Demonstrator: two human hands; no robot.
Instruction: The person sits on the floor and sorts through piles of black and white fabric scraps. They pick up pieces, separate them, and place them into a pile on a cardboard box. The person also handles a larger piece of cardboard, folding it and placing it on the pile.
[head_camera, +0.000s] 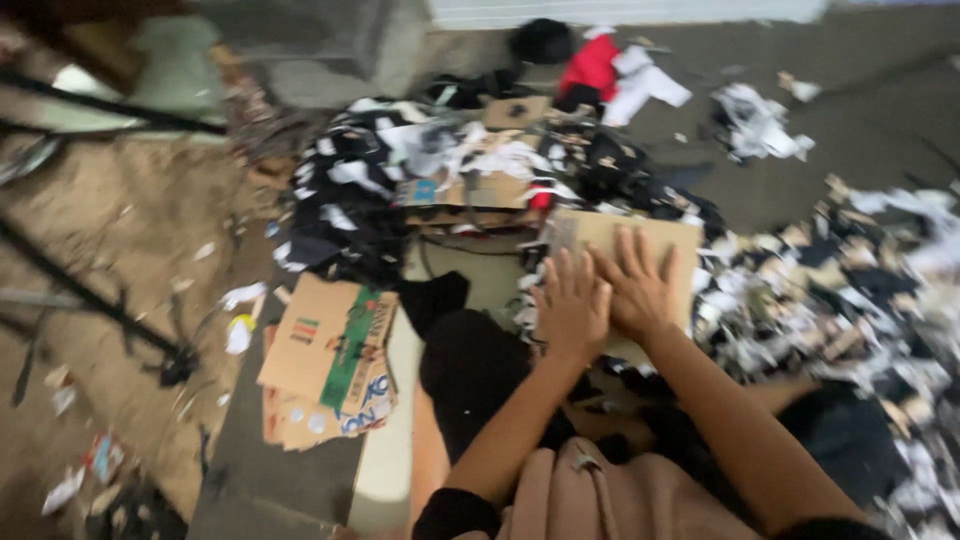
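Both hands, left (572, 305) and right (637, 285), press open-gripped on a cardboard sheet (668, 240) amid seemingly fabric scraps (860, 290).

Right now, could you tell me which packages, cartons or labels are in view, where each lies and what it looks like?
Flattened cardboard carton: on the floor at left, brown with a green and white printed panel.
Cardboard sheet: under the left hand and right hand, plain brown, rectangular.
Small carton piece: atop the scrap pile, tan.
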